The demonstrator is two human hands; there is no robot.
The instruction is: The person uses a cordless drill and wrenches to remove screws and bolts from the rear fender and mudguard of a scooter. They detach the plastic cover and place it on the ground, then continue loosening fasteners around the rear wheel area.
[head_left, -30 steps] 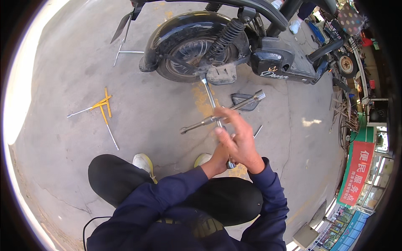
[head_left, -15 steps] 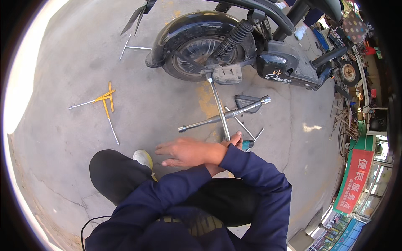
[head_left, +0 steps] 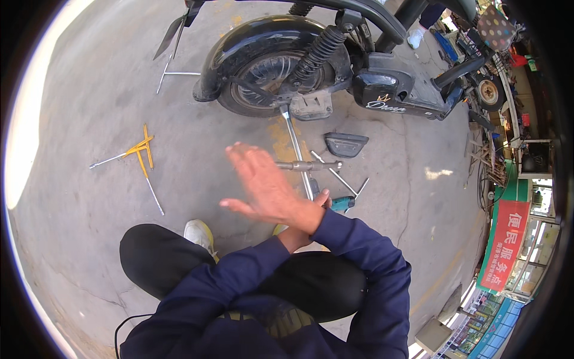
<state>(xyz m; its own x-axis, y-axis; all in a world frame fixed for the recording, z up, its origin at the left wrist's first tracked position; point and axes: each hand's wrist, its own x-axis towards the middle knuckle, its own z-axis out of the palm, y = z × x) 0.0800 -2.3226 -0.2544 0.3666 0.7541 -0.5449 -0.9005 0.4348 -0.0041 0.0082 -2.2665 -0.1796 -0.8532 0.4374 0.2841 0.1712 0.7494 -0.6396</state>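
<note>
My left hand [head_left: 323, 198], partly hidden under my crossed right forearm, is closed around the near end of a chrome cross wrench [head_left: 295, 139]. The wrench's far end meets the axle area of the scooter's rear wheel [head_left: 269, 78]. My right hand [head_left: 257, 182] is raised over the wrench's crossbar [head_left: 311, 165], open and slightly blurred, fingers stretched and thumb apart. It covers the bar's left end; whether it touches the bar I cannot tell. Beside my left hand lies a teal tool [head_left: 342, 204], partly hidden. A T-handle wrench [head_left: 338, 173] and a black plastic cover [head_left: 345, 144] lie just beyond.
Yellow-handled T-wrenches [head_left: 144, 143] lie on the concrete at left, and another metal T-bar [head_left: 179, 73] behind the wheel. My shoe [head_left: 199, 234] is below. At right stand a loose wheel [head_left: 488, 92], assorted parts and a red banner [head_left: 506, 245].
My right hand has lifted and swung up and forward, its fingers now pointing away. The wrench's crossbar has turned and looks shorter. My left hand stays on the wrench end. The whole view has shifted slightly.
</note>
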